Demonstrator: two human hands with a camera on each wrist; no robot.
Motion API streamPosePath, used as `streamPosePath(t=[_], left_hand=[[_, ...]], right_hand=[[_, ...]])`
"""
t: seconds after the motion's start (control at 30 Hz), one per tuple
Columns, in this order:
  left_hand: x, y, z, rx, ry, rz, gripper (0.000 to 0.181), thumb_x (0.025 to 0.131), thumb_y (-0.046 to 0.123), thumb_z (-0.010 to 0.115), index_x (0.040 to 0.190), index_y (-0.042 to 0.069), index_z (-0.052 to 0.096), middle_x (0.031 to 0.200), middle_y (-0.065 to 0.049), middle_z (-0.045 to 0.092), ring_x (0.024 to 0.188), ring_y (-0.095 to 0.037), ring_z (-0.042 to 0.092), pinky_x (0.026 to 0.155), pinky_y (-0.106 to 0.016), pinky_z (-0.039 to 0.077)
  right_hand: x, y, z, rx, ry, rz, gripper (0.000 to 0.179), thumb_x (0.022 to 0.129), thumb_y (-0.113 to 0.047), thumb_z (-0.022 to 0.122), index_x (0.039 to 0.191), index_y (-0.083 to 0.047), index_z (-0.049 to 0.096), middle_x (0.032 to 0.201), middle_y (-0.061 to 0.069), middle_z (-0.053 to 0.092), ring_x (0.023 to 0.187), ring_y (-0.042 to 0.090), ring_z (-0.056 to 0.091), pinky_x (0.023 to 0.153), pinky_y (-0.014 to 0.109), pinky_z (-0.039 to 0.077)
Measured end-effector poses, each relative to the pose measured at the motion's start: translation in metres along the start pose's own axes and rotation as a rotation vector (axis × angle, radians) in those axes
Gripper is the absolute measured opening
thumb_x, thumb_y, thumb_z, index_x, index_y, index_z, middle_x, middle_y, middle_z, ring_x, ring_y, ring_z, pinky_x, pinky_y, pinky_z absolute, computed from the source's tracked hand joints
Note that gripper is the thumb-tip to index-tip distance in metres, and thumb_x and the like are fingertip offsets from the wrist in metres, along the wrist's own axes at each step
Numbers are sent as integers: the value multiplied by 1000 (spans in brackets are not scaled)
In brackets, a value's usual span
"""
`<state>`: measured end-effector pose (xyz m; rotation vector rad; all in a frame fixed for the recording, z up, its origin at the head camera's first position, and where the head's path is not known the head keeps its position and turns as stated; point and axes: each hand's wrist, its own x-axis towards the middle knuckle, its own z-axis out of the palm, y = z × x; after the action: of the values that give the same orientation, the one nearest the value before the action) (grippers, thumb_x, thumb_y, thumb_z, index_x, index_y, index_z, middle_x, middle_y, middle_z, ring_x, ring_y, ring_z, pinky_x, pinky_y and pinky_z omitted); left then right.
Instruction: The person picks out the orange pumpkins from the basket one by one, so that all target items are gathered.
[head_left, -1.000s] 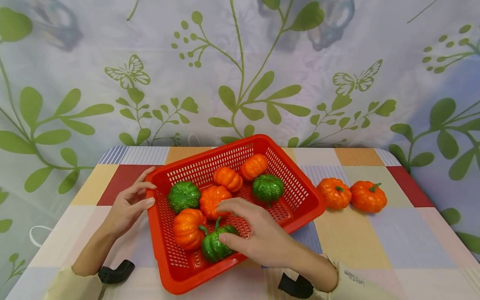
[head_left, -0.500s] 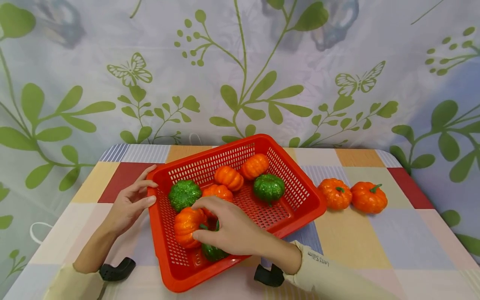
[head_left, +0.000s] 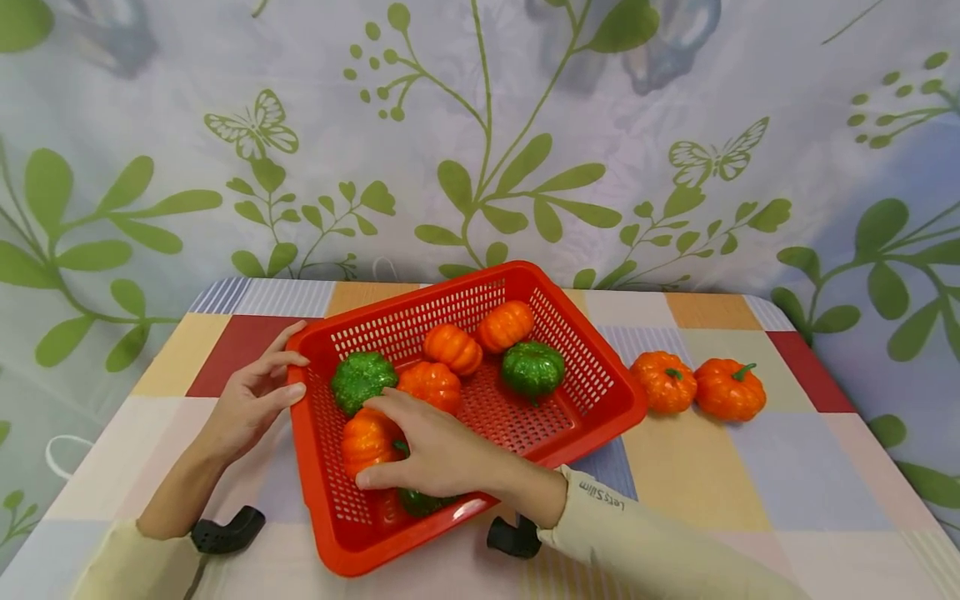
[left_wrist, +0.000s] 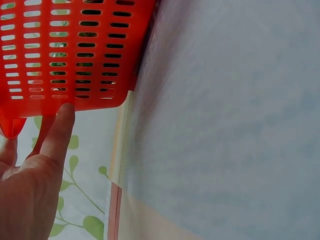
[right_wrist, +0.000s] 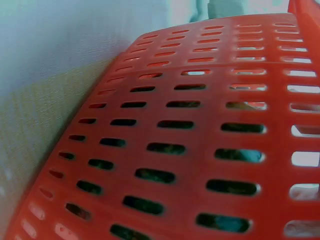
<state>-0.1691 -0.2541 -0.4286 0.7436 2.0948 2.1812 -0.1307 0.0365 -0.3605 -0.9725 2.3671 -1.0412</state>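
A red plastic basket (head_left: pixel 330 557) with slotted walls stands at an angle on the table, with several small pumpkins inside. My left hand (head_left: pixel 251 404) grips its left rim; in the left wrist view the thumb (left_wrist: pixel 62 130) lies against the slotted outer wall. My right hand (head_left: pixel 438 450) reaches over the near wall and holds an orange pumpkin (head_left: pixel 367 443) between thumb and fingers. Partly under that hand is a green pumpkin (head_left: pixel 422 503). Another green pumpkin (head_left: pixel 363 381) and an orange pumpkin (head_left: pixel 431 386) lie close by. The right wrist view shows only the basket's outer wall (right_wrist: pixel 200 115).
Further right in the basket are two orange pumpkins (head_left: pixel 453 348) (head_left: pixel 506 326) and a green pumpkin (head_left: pixel 533 368). Outside, right of the basket, two orange pumpkins (head_left: pixel 664 382) (head_left: pixel 731 389) sit on the checked tablecloth (head_left: pixel 697 467). A patterned curtain (head_left: pixel 570 167) hangs behind.
My right hand has moved left, from over the near green pumpkin to the orange pumpkin at the basket's left, and closed around it. The left hand stays on the rim.
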Motion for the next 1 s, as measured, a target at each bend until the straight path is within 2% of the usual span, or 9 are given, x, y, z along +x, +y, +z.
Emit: streamPosePath(t=[0.1, 0.2, 0.4, 0.7, 0.87, 1.0], left_hand=[[2, 0, 0, 3, -3, 1, 32, 95, -12, 46, 122, 0, 58, 161, -4, 21, 132, -19, 38, 88, -30, 54], [2, 0, 1, -1, -2, -4, 32, 95, -12, 46, 122, -1, 58, 161, -3, 21, 132, -19, 38, 88, -30, 53], [2, 1, 2, 3, 1, -9, 30, 95, -11, 46, 121, -3, 57, 161, -4, 21, 133, -19, 36, 89, -29, 53], [3, 2, 3, -13, -3, -8, 30, 95, -11, 46, 122, -3, 57, 161, -5, 20, 132, -20, 38, 89, -30, 53], [2, 2, 2, -18, 4, -9, 30, 95, -12, 46, 121, -2, 58, 161, -5, 20, 132, -20, 37, 88, -31, 53], [1, 0, 0, -22, 7, -9, 31, 95, -12, 45, 121, 0, 59, 161, -6, 20, 133, -20, 37, 88, -31, 53]], right_hand=[[1, 0, 0, -11, -20, 10, 69, 90, -41, 71, 146, -10, 44, 148, 5, 43, 137, 17, 38, 113, 38, 33], [3, 1, 0, -20, -35, 8, 69, 90, -39, 71, 146, -10, 43, 142, 0, 48, 130, 12, 43, 110, 32, 36], [2, 1, 0, -45, -55, 45, 64, 89, -33, 73, 144, -13, 47, 140, -4, 51, 127, 10, 45, 109, 30, 37], [-3, -1, -1, -95, -8, 32, 62, 84, -19, 77, 141, -14, 53, 137, 1, 51, 125, 16, 45, 105, 31, 38], [-1, -1, 0, -145, 15, 34, 64, 83, -20, 78, 142, -12, 54, 130, 2, 52, 119, 16, 46, 100, 27, 41], [2, 0, 2, -139, 22, 38, 59, 85, -26, 77, 139, -14, 56, 130, 2, 53, 117, 14, 48, 99, 28, 42]])
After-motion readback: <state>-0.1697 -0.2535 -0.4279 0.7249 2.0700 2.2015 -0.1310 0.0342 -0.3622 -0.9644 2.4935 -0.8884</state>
